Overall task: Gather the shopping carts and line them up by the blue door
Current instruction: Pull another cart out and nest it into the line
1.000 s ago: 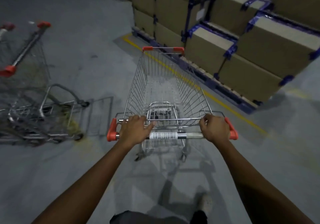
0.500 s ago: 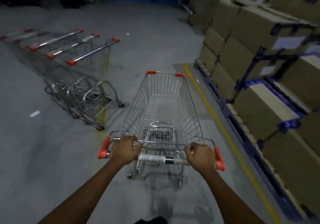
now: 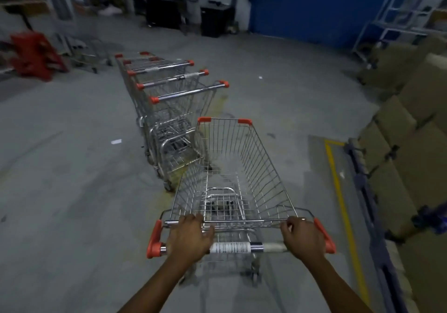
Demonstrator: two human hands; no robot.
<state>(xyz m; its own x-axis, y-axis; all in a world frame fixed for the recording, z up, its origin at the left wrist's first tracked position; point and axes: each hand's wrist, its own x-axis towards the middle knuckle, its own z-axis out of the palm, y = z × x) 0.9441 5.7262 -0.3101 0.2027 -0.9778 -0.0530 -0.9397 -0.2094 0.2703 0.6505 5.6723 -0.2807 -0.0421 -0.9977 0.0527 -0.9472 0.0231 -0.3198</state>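
With left hand and right hand curled round its handle, the orange-capped silver wire cart pointed just right of the nested silver cart row.

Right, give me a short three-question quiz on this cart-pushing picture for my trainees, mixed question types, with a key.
1. True or false: the left hand and the right hand both hold the shopping cart.
2. The row of nested carts stands on this cart's: A left, B right, C rear.
3. Fill in: the far door is ____.
Key: 1 true; 2 A; 3 blue.
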